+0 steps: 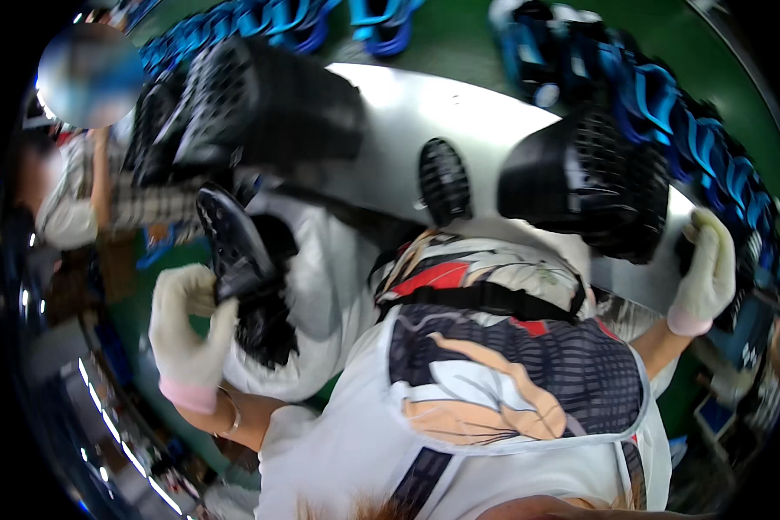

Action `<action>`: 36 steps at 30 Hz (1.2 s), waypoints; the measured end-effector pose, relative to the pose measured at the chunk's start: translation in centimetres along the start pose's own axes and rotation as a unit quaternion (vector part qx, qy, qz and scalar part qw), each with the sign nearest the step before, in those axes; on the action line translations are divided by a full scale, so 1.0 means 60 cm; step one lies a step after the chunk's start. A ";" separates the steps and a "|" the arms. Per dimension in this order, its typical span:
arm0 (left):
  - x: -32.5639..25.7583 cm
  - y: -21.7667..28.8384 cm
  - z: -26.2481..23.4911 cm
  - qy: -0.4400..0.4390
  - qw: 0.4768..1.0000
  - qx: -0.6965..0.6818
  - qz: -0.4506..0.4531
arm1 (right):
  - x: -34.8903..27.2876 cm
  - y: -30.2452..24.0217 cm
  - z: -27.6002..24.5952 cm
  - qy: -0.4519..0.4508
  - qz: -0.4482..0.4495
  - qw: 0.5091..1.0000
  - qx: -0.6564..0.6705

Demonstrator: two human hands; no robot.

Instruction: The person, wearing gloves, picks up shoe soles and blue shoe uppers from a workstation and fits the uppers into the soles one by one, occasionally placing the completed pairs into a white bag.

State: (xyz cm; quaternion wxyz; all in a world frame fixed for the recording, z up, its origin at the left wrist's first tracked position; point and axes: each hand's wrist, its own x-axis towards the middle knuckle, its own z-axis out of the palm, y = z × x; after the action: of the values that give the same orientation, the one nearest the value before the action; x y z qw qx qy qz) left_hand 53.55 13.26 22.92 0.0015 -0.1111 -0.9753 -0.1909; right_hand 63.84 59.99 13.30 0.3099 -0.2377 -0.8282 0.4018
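Note:
My left hand (191, 334), in a white knitted glove with a pink cuff, pinches the lower end of a black perforated clog (232, 247) between thumb and fingers. The clog tilts over a white sack (325, 286), in whose mouth more black pieces (267, 334) show. My right hand (706, 269), gloved the same way, is raised at the far right with its fingers extended. It is beside a row of black clogs (581, 182) on the metal table (399, 100) and seems to hold nothing. A single black clog (445, 182) lies at the table's middle, ridged side up.
Another row of black clogs (269, 108) fills the left of the table. Beyond it, lines of blue shoe-shaped pieces (299, 22) run along the top, with more blue pieces (659, 100) curving down the right. Another person in a checked garment (147, 191) is at the left.

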 end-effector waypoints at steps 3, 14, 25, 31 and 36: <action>0.072 0.077 0.082 0.009 0.979 -0.100 0.176 | 0.017 -0.044 -0.001 -0.044 -0.052 0.998 0.008; 0.209 0.294 0.215 0.026 0.842 -0.238 0.483 | 0.089 -0.134 0.063 -0.271 0.168 0.894 0.316; 0.281 0.323 0.251 -0.172 0.771 -0.541 0.290 | 0.141 -0.139 0.055 -0.242 0.075 0.944 0.212; 0.304 0.309 0.301 -0.376 0.505 -0.730 0.266 | 0.156 -0.162 0.085 -0.390 0.228 0.780 0.433; 0.306 0.292 0.316 -0.326 0.580 -0.707 0.242 | 0.189 -0.138 0.113 -0.363 0.006 0.929 0.063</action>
State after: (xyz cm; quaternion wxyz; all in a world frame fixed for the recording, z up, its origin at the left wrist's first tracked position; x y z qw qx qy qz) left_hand 40.23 40.11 12.72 -0.3493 -0.3632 -0.4043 -0.7633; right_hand 50.01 59.09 20.43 -0.0001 -0.0600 -0.8556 0.5142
